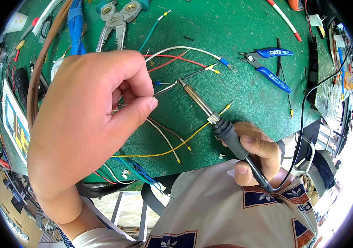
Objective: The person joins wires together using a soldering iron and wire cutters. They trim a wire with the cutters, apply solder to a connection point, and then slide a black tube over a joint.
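My left hand (94, 95) is over the green mat, its thumb and forefinger pinched on a thin black wire (160, 91). Past the fingertips this wire shows a pale stretch and meets a dark length running to a yellow-tipped end. My right hand (259, 155) grips a soldering iron (231, 138) by its dark handle. The iron's tip is at the wire, close to where the pale stretch ends; whether they touch I cannot tell. Around my left hand lie a yellow wire (156, 156), red wires (176, 57) and a grey wire (184, 47) with a blue-sleeved ring terminal.
Blue-handled flush cutters (263, 68) lie open at the right, beside a black wire. Metal pliers (116, 22) rest at the back left, near a blue cable bundle (75, 25). The iron's black cord (304, 107) curves up the right side. The green mat (234, 89) ends near my body.
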`<state>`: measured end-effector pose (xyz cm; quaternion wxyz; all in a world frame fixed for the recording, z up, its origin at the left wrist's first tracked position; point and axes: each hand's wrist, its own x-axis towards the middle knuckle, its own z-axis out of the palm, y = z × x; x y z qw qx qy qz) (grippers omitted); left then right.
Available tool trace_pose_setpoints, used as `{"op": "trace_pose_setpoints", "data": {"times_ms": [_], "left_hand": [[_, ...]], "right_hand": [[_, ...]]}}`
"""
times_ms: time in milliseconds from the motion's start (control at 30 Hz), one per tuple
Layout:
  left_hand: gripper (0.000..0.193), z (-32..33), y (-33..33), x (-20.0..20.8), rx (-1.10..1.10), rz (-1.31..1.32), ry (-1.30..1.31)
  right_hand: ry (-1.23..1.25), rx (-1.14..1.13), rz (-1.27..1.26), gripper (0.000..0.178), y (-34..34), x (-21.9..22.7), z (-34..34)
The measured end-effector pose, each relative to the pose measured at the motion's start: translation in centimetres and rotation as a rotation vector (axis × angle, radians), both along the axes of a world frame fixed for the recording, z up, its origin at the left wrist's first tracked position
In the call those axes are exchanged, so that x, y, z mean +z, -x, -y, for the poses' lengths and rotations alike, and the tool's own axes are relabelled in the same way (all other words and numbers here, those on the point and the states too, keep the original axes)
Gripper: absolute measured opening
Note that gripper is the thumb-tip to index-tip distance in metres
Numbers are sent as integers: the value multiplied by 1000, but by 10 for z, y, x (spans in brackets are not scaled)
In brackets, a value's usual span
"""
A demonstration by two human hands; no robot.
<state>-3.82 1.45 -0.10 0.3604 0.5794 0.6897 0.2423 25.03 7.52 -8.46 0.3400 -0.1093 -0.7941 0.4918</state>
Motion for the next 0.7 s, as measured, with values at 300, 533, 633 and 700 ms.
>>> {"op": "trace_pose_setpoints", "data": {"times_ms": [300,533,633,700], "left_hand": [[12,-2,1,0,-25,-36,-21],[13,0,0,0,-19,-37,-27],[13,0,-1,1,-12,-31,-20],[13,-1,-1,1,-10,-21,-15]], "right_hand": [[-13,-6,-9,41,1,0,0],[-23,-6,-3,41,1,2,1],[-24,-11,-12,40,1,2,2],[-24,-13,-20,39,1,2,2]]}}
